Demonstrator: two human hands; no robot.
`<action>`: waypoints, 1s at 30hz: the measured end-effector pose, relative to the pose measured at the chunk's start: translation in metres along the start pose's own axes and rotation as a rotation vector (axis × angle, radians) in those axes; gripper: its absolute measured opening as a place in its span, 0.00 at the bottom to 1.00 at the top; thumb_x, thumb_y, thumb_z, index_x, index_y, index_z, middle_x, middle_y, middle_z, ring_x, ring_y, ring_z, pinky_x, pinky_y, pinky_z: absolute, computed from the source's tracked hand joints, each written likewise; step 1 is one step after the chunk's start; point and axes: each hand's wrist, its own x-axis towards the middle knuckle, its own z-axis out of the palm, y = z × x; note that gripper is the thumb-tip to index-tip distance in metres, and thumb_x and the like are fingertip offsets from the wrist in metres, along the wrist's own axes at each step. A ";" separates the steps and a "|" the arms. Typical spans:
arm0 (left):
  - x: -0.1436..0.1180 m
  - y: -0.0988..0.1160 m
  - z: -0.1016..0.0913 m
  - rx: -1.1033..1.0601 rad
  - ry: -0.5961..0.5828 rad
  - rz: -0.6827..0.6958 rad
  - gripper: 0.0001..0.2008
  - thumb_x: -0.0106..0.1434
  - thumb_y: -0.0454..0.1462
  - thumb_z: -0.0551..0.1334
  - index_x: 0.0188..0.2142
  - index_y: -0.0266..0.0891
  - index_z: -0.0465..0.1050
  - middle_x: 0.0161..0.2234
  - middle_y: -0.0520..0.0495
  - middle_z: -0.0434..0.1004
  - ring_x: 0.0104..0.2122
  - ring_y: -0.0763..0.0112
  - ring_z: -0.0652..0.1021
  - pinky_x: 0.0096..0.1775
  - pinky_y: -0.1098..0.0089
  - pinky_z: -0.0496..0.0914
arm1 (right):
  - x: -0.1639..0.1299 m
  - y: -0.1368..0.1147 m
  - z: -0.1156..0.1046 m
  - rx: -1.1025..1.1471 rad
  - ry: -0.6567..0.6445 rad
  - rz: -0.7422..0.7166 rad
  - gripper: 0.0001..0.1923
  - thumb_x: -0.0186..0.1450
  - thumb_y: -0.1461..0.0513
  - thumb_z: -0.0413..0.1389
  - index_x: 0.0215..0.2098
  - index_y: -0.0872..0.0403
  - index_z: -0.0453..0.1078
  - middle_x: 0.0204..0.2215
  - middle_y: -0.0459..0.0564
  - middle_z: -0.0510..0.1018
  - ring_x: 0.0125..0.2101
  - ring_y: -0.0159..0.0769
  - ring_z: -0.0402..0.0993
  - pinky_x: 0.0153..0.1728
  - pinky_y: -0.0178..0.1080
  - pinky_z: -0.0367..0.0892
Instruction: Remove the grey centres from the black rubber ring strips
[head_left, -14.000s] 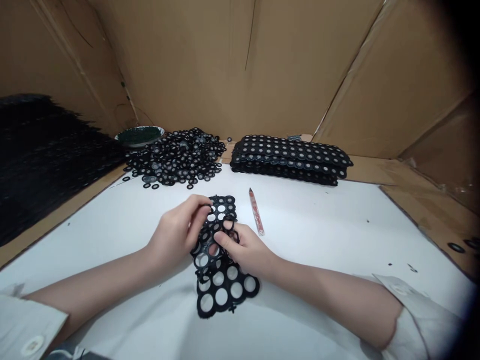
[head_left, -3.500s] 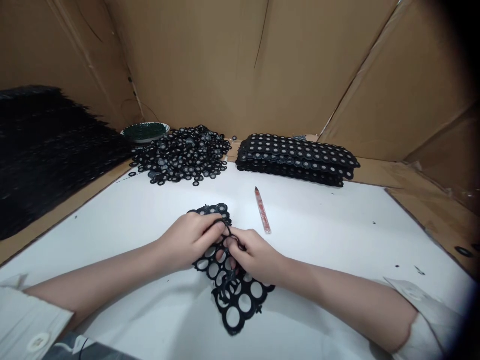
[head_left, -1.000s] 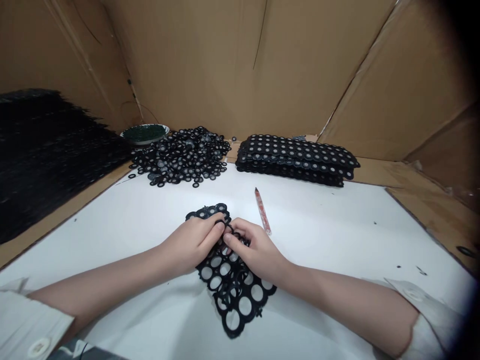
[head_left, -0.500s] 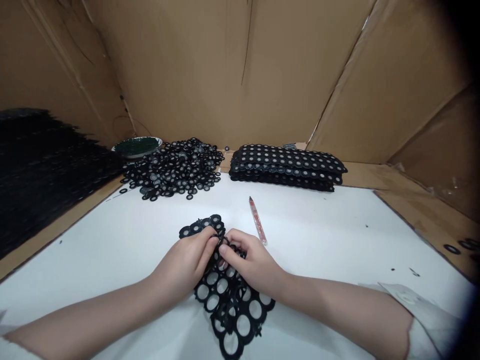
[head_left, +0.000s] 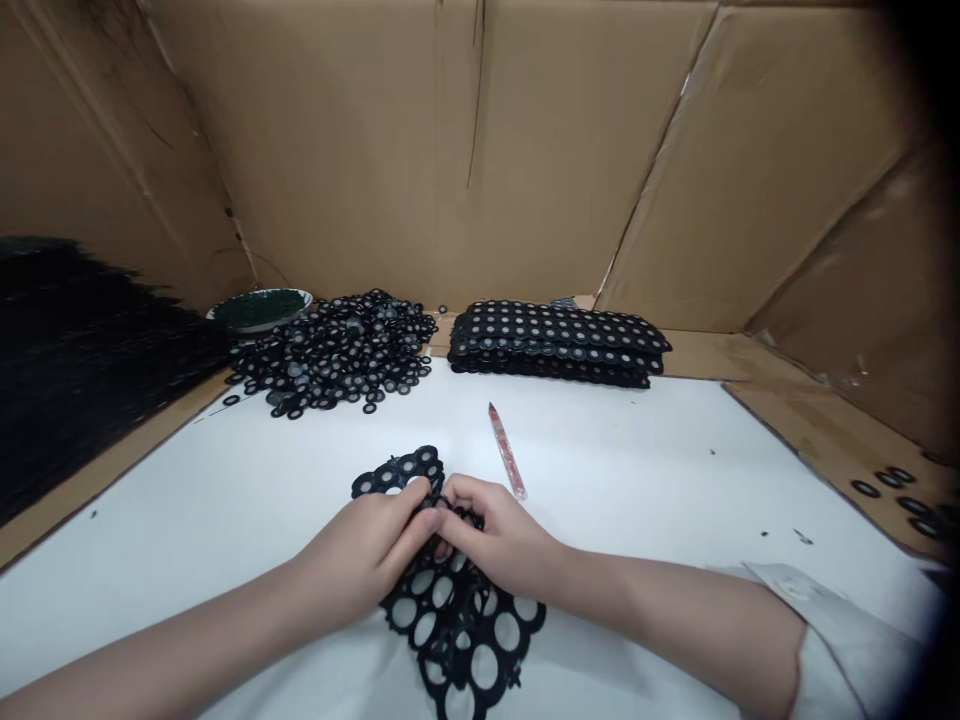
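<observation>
A black sheet with rows of round holes (head_left: 484,665) hangs from both hands toward the table's near edge, its lower part bunched and folded. Pale discs show in several rings at its upper end. My left hand (head_left: 382,535) is closed on the sheet's upper part, thumb and forefinger pinching it. Close against it, my right hand (head_left: 495,530) grips the same sheet, its thumb tip meeting the left thumb. What lies right between the fingertips is hidden. Beyond the right hand, a red pen-like tool (head_left: 508,452) with a dark tip lies on the white table.
Loose black rings (head_left: 337,350) are heaped at the back left beside a dish of dark green stuff (head_left: 259,310). Stacked perforated black sheets (head_left: 559,345) stand at the back. A dark pile (head_left: 97,360) fills the left side. Cardboard walls (head_left: 337,150) enclose the white tabletop (head_left: 637,480).
The camera view has shifted slightly, so the background sits lower and further left. My thumbs have come together over the sheet; both hands keep their hold.
</observation>
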 end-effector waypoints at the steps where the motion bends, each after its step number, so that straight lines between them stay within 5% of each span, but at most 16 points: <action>1: 0.001 -0.001 -0.001 -0.048 -0.006 0.003 0.15 0.64 0.44 0.41 0.29 0.40 0.59 0.24 0.52 0.69 0.24 0.70 0.70 0.26 0.71 0.59 | 0.000 -0.001 -0.001 -0.015 -0.023 0.004 0.08 0.62 0.58 0.46 0.28 0.54 0.56 0.25 0.44 0.66 0.29 0.30 0.67 0.29 0.34 0.61; 7: 0.009 -0.014 0.003 -0.311 0.161 -0.082 0.16 0.63 0.45 0.45 0.23 0.40 0.57 0.20 0.55 0.62 0.23 0.72 0.65 0.26 0.72 0.58 | 0.007 -0.007 -0.010 -0.195 -0.068 -0.041 0.10 0.55 0.59 0.56 0.28 0.54 0.59 0.23 0.41 0.60 0.25 0.26 0.57 0.25 0.31 0.55; 11: 0.015 -0.025 -0.003 -0.697 0.310 -0.221 0.17 0.62 0.45 0.43 0.20 0.41 0.50 0.15 0.57 0.51 0.16 0.75 0.57 0.20 0.72 0.54 | 0.009 -0.007 -0.012 -0.065 -0.081 -0.065 0.08 0.57 0.61 0.52 0.25 0.55 0.58 0.22 0.41 0.60 0.25 0.26 0.57 0.27 0.31 0.55; 14: 0.013 -0.026 -0.014 -0.553 0.524 -0.217 0.16 0.63 0.42 0.42 0.20 0.41 0.48 0.15 0.56 0.53 0.17 0.74 0.59 0.22 0.72 0.55 | 0.009 -0.007 -0.011 -0.001 -0.045 -0.071 0.06 0.58 0.61 0.51 0.27 0.55 0.59 0.24 0.42 0.61 0.26 0.27 0.58 0.30 0.32 0.56; 20: 0.003 -0.016 -0.009 0.093 0.274 -0.110 0.10 0.63 0.41 0.42 0.28 0.42 0.55 0.18 0.55 0.62 0.20 0.69 0.66 0.24 0.70 0.55 | 0.012 -0.002 -0.008 0.006 0.047 -0.093 0.07 0.58 0.59 0.52 0.28 0.56 0.62 0.24 0.42 0.62 0.27 0.27 0.58 0.31 0.32 0.57; 30: 0.005 -0.015 0.001 0.329 0.100 -0.010 0.11 0.64 0.42 0.40 0.31 0.41 0.54 0.26 0.49 0.70 0.23 0.65 0.72 0.24 0.70 0.58 | 0.011 -0.001 -0.005 0.039 0.028 -0.124 0.05 0.60 0.62 0.51 0.28 0.56 0.62 0.24 0.42 0.62 0.26 0.26 0.58 0.30 0.31 0.56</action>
